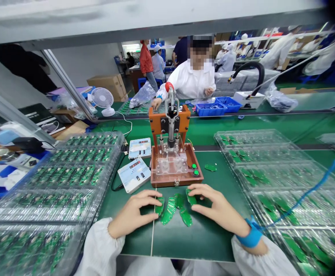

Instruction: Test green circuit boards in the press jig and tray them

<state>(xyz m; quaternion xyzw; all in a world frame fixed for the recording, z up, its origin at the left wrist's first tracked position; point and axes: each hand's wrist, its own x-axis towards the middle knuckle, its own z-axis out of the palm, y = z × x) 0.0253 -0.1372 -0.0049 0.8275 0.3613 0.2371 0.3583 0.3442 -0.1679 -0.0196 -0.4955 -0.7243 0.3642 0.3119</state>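
Observation:
My left hand point(135, 211) is curved round a small green circuit board point(160, 207), its thumb and fingers at the board's edges. On the other side, my right hand point(213, 203) grips a similar board point(191, 197) between thumb and fingers. Between my hands, several loose boards lie on the green mat, among them a curved one with pale pads point(169, 211) and a plainer one point(186, 217). Just beyond stands a test fixture point(171, 153) with a brown base, orange uprights, a red-knobbed lever and two green buttons. A single board point(210, 168) lies right of it.
Clear trays of green boards flank me, one left point(110, 191) and one right point(236, 168). Two white meter boxes point(134, 174) adjoin the fixture. A blue wrist strap point(252, 232) trails a cord rightward. Across the bench are a co-worker point(190, 82), blue bins point(210, 110) and a fan point(102, 99).

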